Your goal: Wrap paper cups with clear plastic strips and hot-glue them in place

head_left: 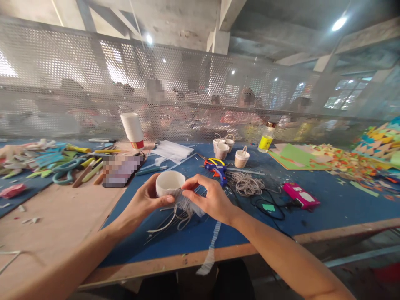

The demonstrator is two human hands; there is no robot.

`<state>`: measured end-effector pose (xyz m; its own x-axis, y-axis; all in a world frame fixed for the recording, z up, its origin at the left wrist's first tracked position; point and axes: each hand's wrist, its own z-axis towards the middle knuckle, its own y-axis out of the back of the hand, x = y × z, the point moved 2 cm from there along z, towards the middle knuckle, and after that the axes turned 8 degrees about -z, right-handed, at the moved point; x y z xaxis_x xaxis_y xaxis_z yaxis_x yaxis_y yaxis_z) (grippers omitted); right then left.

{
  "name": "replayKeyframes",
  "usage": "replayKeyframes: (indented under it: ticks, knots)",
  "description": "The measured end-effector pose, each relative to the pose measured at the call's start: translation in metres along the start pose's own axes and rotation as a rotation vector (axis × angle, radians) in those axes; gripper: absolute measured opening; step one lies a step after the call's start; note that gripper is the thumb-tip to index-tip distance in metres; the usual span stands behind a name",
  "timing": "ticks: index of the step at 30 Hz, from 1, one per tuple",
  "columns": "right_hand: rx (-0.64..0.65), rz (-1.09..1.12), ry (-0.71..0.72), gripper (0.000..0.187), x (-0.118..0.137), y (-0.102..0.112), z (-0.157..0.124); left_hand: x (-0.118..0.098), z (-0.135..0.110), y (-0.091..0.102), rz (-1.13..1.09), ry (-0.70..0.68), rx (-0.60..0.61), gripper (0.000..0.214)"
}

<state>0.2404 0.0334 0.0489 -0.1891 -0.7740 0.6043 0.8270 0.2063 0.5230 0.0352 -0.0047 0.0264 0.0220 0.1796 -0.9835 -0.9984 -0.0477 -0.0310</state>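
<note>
My left hand point(150, 198) is curled round a short white paper cup point(170, 182), thumb across its front. A wrinkled whitish wrapping covers the cup's lower side. At the cup's right side, my right hand point(208, 196) has thumb and forefinger pinched together on the wrapping's edge. A thin, crinkled white paper strip point(214, 235) trails from below that hand over the table's front edge; part of it is hidden. Beneath the cup lie loose pale cords and thin wires point(184, 214). Just beyond my right hand rests a blue glue gun point(220, 170), near pliers with yellow-and-red handles point(215, 161).
Several small finished baskets point(241, 158) stand behind. Rightward are a cord coil point(248, 184), a pink box point(301, 196) with black cable, a bottle point(266, 138) and coloured paper point(296, 156). Leftward are stacked cups point(132, 130), a phone point(121, 171) and scissors point(67, 171). Perforated metal screen point(187, 83) behind.
</note>
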Motion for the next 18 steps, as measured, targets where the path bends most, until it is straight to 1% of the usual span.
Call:
replayKeyframes:
  ticks: [4, 7, 10, 12, 15, 16, 18]
  knots:
    - [0.000, 0.008, -0.021, 0.007, -0.001, 0.000, 0.001, 0.001, 0.000, 0.001, 0.011, -0.007, -0.020, 0.064]
    - [0.027, 0.019, 0.000, 0.010, 0.000, -0.001, 0.001, 0.002, 0.001, 0.002, 0.015, -0.012, -0.031, 0.064]
    - [0.018, 0.014, 0.018, 0.014, -0.002, 0.005, 0.003, 0.000, 0.000, 0.004, 0.026, -0.009, -0.070, 0.067]
    - [-0.048, -0.006, -0.010, 0.016, -0.008, 0.018, 0.008, -0.001, 0.000, 0.005, 0.040, 0.002, -0.085, 0.066]
    - [-0.149, -0.092, -0.108, 0.020, -0.029, 0.047, 0.020, -0.002, -0.001, 0.006, 0.059, -0.001, -0.071, 0.063]
    - [-0.165, -0.147, -0.132, 0.020, -0.037, 0.056, 0.025, -0.002, -0.001, 0.007, 0.062, -0.007, -0.068, 0.061]
    - [-0.130, -0.323, -0.193, 0.019, -0.056, 0.071, 0.033, -0.001, 0.000, 0.008, 0.070, -0.016, -0.063, 0.060]
